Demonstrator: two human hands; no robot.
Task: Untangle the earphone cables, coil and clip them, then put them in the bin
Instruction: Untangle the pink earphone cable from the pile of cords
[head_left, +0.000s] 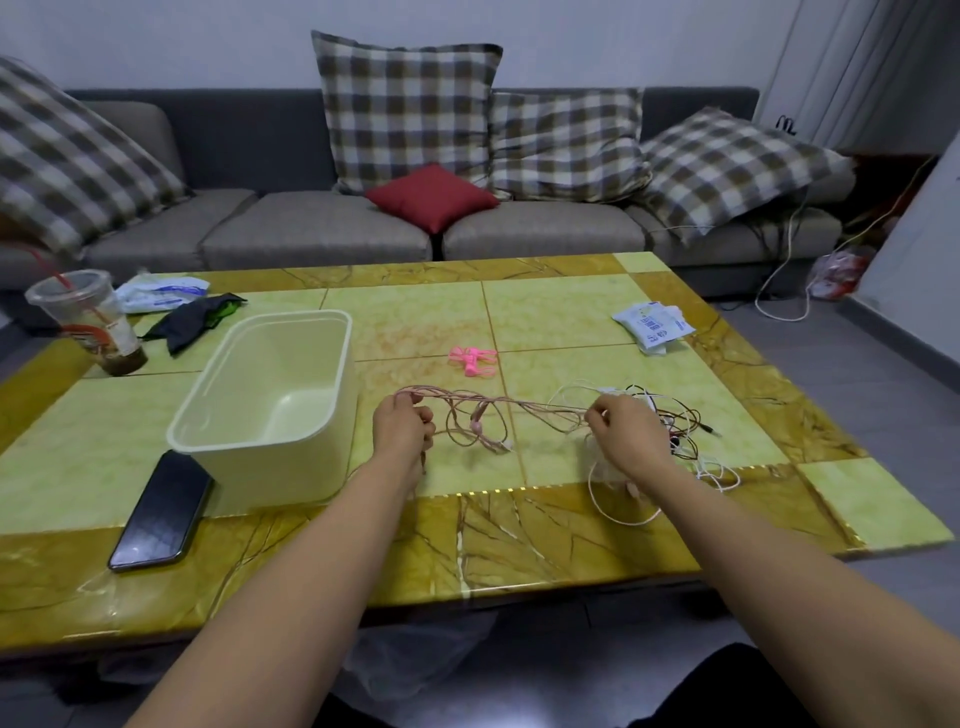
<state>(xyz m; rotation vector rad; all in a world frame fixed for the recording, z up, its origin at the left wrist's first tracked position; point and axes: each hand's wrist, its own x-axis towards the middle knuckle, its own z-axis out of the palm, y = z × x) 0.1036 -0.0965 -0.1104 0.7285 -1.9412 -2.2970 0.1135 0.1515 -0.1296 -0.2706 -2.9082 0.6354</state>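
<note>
Earphone cables (478, 414) in one tangle, one bin (280, 473)

Phone (161, 512), cup (88, 322), sofa (311, 223).

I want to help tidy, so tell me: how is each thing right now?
Left hand, pinches pink cable.
Right hand, pinches pink cable too.
Pink cable, stretched between hands, looped, unclipped.
Other cables, tangled heap by right hand.
Clips, lying unused.
Bin, upright, empty.
Phone, flat, screen dark.
Cup, upright, nearly empty.
</note>
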